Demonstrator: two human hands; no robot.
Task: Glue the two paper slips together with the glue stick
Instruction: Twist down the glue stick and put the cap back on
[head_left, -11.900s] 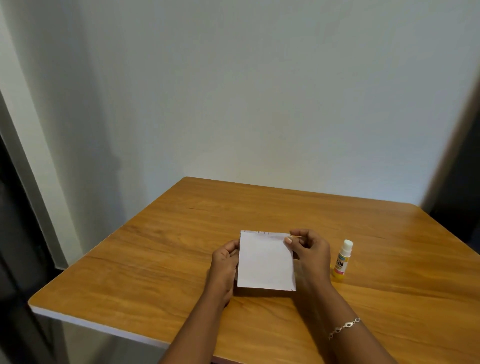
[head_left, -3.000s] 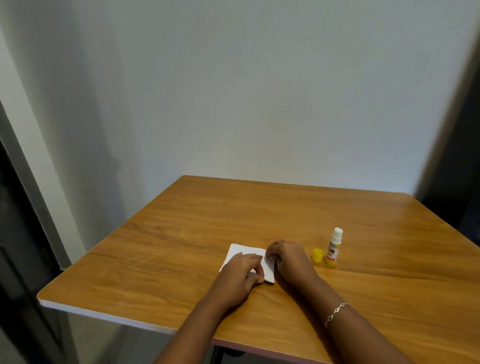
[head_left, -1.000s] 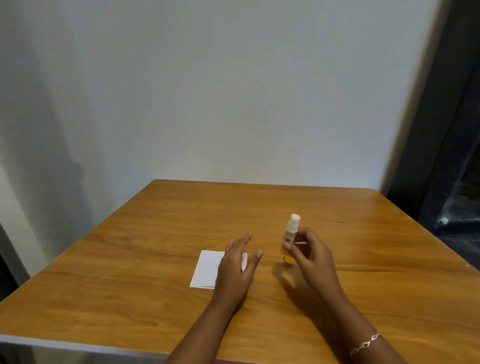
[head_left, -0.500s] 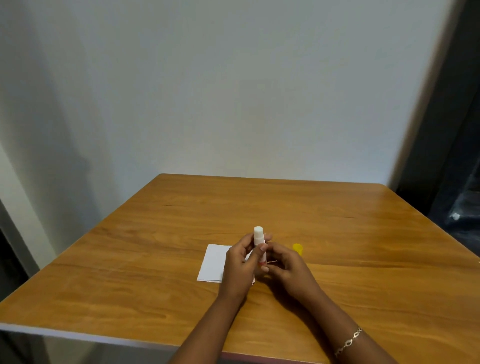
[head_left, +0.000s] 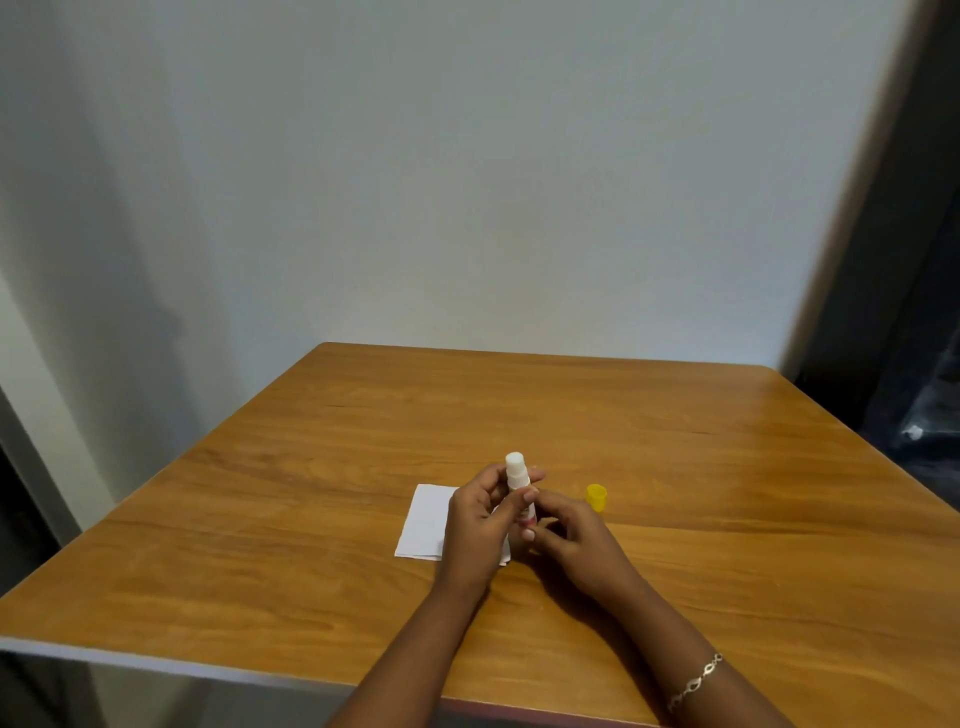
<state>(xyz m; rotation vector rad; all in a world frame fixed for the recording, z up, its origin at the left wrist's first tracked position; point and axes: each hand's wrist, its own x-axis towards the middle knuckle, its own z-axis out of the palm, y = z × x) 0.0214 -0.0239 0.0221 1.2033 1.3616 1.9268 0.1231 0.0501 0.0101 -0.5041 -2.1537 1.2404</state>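
The uncapped glue stick stands upright between both hands, its white tip up. My left hand grips the upper barrel with thumb and fingers curled round it. My right hand pinches the stick's lower end. Under and left of my left hand, the white paper slips lie flat on the table, stacked and partly hidden by the hand. The yellow cap sits on the table just right of my hands.
The wooden table stands against a white wall. Its near edge runs along the bottom left. A dark opening lies beyond the table's right side.
One second ago my right hand alone held the glue stick and my left hand hovered open over the slips. Now both hands hold the stick upright above the paper's right edge.
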